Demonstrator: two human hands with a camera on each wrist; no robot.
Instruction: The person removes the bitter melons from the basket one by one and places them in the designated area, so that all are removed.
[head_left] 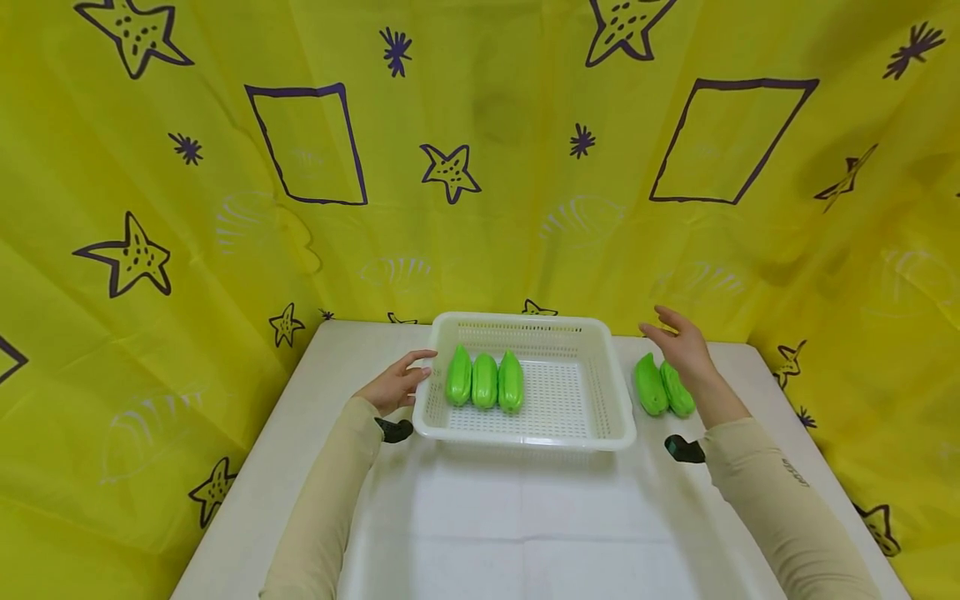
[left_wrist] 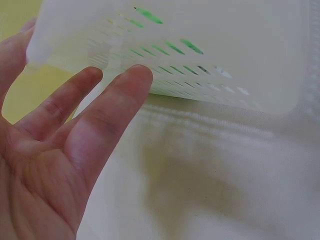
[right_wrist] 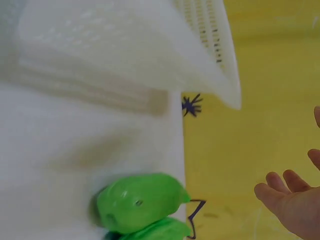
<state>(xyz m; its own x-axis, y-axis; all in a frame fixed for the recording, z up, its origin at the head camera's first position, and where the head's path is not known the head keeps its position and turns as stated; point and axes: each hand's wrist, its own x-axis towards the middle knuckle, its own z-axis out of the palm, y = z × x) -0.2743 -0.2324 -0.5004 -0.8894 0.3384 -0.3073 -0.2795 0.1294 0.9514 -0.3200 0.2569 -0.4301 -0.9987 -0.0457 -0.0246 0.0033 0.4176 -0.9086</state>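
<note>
Left grip (head_left: 396, 384) spread at the plastic basket (head_left: 525, 439), likely steadying it; right grip (head_left: 684, 348) spread and empty near two green gourds (head_left: 649, 388).

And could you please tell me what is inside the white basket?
Inside the white basket, three green vegetable-like objects lie side by side toward the left, with the perforated floor visible beside them. The floor beneath them is covered.

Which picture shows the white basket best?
The head view: it shows nearly the whole basket from above, with three green vegetables inside. The left wrist view shows just part of its outside, with green peeking through the slots. The right wrist view shows only part of its side and rim, with some holes.
</note>
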